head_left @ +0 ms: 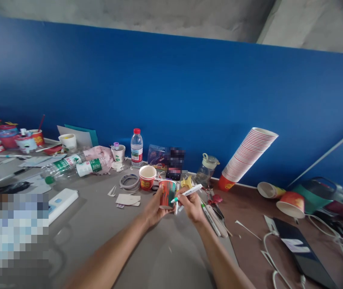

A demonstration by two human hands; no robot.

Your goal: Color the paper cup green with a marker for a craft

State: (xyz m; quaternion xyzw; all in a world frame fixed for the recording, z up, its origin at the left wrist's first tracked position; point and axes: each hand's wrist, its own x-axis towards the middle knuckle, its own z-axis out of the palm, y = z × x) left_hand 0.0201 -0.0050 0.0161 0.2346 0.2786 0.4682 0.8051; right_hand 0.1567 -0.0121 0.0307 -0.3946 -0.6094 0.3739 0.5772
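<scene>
Where I look first: the painted cup (167, 194), red and teal, sits upright just above the counter (105, 224), centre of my view.
Left hand: my left hand (154, 209) is curled around the cup's left side, fingers closed on its wall.
Right hand: my right hand (192, 205) is pinched shut on a white marker (187, 193); its green tip is at the cup's right side, and I cannot tell if it touches.
Just behind: a red paper cup (147, 177) stands open-mouthed, near a roll of tape (129, 181).
Further back: a water bottle (136, 148) stands upright by the blue wall (171, 88).
Right: a leaning stack of cups (248, 156), well apart from my hands.
</scene>
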